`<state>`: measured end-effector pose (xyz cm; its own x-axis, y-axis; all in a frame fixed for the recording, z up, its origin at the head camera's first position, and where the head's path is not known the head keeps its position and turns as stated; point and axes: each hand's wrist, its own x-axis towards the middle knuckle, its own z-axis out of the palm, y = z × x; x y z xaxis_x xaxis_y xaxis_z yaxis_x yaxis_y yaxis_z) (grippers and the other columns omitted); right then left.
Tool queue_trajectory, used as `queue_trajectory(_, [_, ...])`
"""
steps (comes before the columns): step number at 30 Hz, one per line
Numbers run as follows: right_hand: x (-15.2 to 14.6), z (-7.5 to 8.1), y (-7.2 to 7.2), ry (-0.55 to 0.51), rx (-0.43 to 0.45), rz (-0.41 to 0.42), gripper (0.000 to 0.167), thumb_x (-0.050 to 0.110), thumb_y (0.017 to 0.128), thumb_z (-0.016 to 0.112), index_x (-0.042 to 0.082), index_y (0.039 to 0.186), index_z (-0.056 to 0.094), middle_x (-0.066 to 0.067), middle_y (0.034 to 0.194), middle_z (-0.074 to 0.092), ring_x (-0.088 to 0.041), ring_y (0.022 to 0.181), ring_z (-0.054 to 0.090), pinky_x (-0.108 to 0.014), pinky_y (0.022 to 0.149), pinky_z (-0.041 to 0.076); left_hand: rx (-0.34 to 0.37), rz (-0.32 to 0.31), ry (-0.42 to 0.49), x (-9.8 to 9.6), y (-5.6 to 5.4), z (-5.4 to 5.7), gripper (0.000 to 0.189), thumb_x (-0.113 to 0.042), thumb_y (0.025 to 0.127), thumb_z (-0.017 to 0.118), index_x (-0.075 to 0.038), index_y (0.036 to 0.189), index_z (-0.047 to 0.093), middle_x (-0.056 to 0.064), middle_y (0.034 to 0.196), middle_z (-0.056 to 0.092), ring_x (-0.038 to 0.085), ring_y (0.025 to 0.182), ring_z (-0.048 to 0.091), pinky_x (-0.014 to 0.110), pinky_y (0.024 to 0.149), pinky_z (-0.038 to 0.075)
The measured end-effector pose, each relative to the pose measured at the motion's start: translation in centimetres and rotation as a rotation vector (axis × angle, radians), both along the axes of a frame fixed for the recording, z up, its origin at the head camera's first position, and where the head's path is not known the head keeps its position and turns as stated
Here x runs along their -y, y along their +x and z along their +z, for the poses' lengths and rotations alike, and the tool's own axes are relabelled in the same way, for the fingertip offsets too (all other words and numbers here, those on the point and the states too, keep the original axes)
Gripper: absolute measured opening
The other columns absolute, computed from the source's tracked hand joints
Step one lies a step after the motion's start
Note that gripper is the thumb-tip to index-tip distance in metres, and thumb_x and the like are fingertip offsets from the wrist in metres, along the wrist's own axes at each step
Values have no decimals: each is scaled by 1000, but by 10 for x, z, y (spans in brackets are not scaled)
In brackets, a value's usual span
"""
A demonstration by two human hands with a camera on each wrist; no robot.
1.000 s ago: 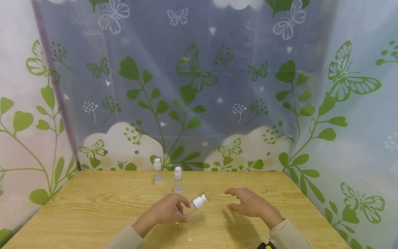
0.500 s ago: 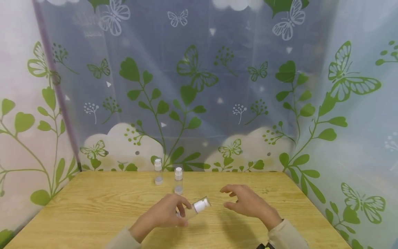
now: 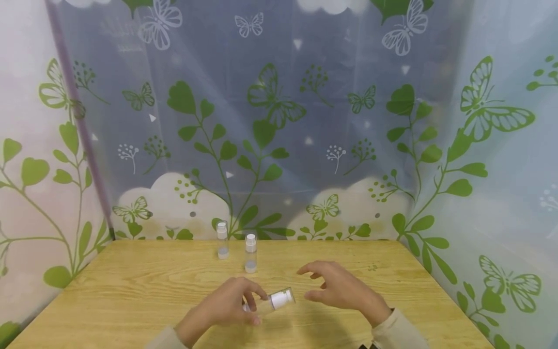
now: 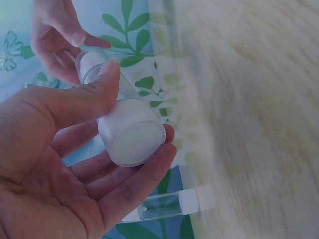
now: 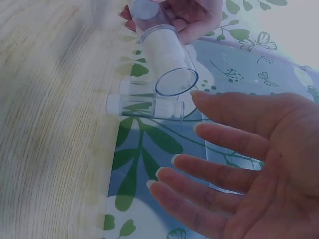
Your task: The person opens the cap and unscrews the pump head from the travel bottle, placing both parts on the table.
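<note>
My left hand (image 3: 228, 303) holds a small clear pump bottle (image 3: 281, 298) with a white top under a clear cap, tilted so the cap points right. In the left wrist view, thumb and fingers grip the bottle near its white base (image 4: 134, 142). Its clear cap end (image 5: 177, 81) faces my right hand (image 5: 269, 169) in the right wrist view. That right hand has its fingers spread and relaxed, just right of the cap, apart from it and holding nothing.
Two similar pump bottles stand upright farther back on the wooden table (image 3: 144, 291): one (image 3: 250, 253) nearer, the other (image 3: 223, 240) behind to its left. A patterned curtain (image 3: 283, 145) rises behind the table and on both sides.
The left hand and its bottle have lowered slightly, and the bottle lies closer to level. My right hand has moved left towards the capped end.
</note>
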<state>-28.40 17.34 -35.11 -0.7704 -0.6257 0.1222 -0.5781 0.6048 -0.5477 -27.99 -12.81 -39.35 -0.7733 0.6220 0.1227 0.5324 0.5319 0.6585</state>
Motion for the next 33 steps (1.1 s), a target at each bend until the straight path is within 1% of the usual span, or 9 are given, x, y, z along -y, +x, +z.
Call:
queue_trajectory(4, [4,0,2,-4,8,12,46,21,93,77,8,134,63,-18,139,63,-40,117,67,-32,80,62,5,-1,-1,0,3,-2,40,-17,77,90,-9,114,77,6,86,78,8,74,66,24,67,54])
queue_trajectory(8, [8,-1,3,-18,27,26,47,18,91,79,7,134,63,-19,140,62,-41,118,66,-35,82,62,1,-2,0,0,5,-4,41,-17,77,90,-8,115,76,7,86,78,3,72,65,23,66,55])
queue_trajectory(10, [10,-1,3,-19,27,34,48,19,91,79,7,134,63,-19,140,62,-41,118,66,-33,82,62,-3,-1,1,0,6,-5,42,-17,77,90,-7,116,76,7,86,78,3,72,64,23,66,55])
queue_trajectory(13, [13,-2,3,-18,26,44,49,19,90,80,7,134,63,-18,140,62,-41,118,66,-31,81,61,-12,4,-7,0,7,-5,42,-17,77,90,-8,116,76,6,86,78,5,74,65,23,67,55])
queue_trajectory(19, [18,-3,3,-9,46,52,50,19,89,81,7,134,63,-16,140,63,-40,119,65,-35,82,62,-17,14,-29,-1,9,-5,41,-18,78,89,-10,115,76,5,86,78,12,79,68,28,70,57])
queue_trajectory(24, [22,-4,3,1,52,60,46,19,90,80,10,132,66,-13,138,66,-38,118,66,-30,80,61,-21,24,-39,-2,10,-4,41,-18,77,89,-10,115,76,5,86,78,12,79,68,32,71,58])
queue_trajectory(29, [26,-6,3,-10,71,80,43,20,91,79,9,132,67,-12,138,66,-40,120,65,-26,81,60,-20,32,-32,-1,11,-5,40,-17,77,89,-9,114,76,4,84,77,11,77,67,30,69,56])
queue_trajectory(33, [25,-8,4,-10,86,77,43,20,91,78,9,131,67,-12,138,66,-41,120,66,-23,80,59,-16,16,-17,-2,11,-7,40,-15,77,89,-9,114,76,6,85,78,8,76,67,27,68,56])
